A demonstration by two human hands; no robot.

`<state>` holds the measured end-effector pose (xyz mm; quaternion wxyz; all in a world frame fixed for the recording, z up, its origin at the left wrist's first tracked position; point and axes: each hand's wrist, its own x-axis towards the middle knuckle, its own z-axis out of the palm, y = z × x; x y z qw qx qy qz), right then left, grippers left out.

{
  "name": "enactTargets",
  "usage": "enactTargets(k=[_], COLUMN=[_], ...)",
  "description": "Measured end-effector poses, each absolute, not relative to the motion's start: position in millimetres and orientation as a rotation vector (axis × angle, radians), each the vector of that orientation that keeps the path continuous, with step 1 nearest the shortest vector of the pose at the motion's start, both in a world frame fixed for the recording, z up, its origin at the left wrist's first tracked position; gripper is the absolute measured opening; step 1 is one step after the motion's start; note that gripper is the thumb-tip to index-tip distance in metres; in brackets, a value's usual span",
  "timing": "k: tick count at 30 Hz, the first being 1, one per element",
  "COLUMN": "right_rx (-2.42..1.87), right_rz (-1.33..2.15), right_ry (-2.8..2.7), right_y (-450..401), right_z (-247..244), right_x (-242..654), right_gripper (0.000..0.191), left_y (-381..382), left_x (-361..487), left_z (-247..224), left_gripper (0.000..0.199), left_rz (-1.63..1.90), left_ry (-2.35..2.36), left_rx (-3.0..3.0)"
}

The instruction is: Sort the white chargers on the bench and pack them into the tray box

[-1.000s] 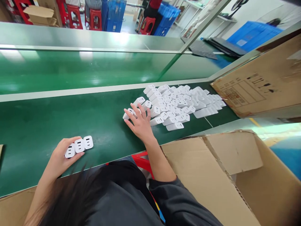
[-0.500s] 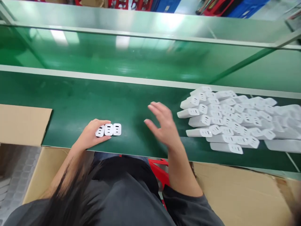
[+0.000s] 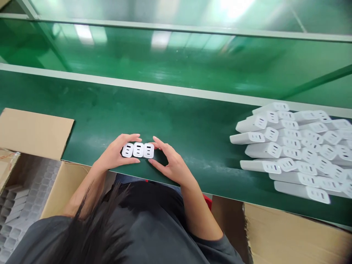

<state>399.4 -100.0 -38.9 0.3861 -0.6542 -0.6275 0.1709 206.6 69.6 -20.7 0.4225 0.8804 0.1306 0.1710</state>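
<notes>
Three white pieces with dark slots in their ends [image 3: 138, 150] stand side by side in a short row on the green work surface [image 3: 176, 121]. My left hand [image 3: 117, 154] is curved round the left end of the row, thumb below and fingers above, holding the pieces. At the right end, my right hand [image 3: 170, 161] has its thumb and fingers apart, with the fingertips close to the rightmost piece; whether they touch it is unclear.
Many similar white pieces [image 3: 291, 154] lie in a pile at the right. A flat cardboard sheet [image 3: 35, 132] is at the left. Cardboard boxes [image 3: 291, 231] and a grey moulded tray [image 3: 35, 194] show below the front edge. A pale rail [image 3: 154, 87] runs behind.
My right hand has moved left to the end of the row. My left hand stays at the row. The camera view has shifted, and the pile appears farther right.
</notes>
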Motion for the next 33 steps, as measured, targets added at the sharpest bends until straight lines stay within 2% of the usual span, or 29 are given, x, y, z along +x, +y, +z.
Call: enactTargets(k=[4, 11, 17, 22, 26, 29, 33], right_rx=[-1.687, -1.702, -1.729, -1.730, -1.712, -1.726, -1.739], right_rz=[0.394, 0.373, 0.382, 0.382, 0.365, 0.360, 0.356], right_ry=[-1.614, -1.614, -1.608, -1.601, -1.619, -1.629, -1.652], right_y=[-98.1, -96.5, -95.3, -93.9, -93.3, -92.8, -92.4], right_z=[-38.2, -41.1, -43.4, -45.3, -44.2, -43.7, -45.6], right_x=[397.1, 395.4, 394.4, 394.1, 393.5, 392.7, 393.0], right_gripper=[0.069, 0.075, 0.072, 0.071, 0.073, 0.073, 0.071], left_y=[69.1, 64.3, 67.7, 80.6, 78.6, 67.1, 52.4], left_x=[210.1, 220.4, 222.8, 223.1, 217.6, 217.7, 228.0], left_z=[-17.8, 3.3, 1.1, 11.5, 16.1, 9.0, -5.9], left_gripper=[0.059, 0.071, 0.075, 0.084, 0.091, 0.085, 0.060], left_rz=[0.441, 0.326, 0.227, 0.199, 0.242, 0.230, 0.281], left_ry=[0.336, 0.207, 0.251, 0.014, 0.178, 0.283, 0.322], left_rx=[2.432, 2.708, 2.558, 2.502, 2.692, 2.741, 2.789])
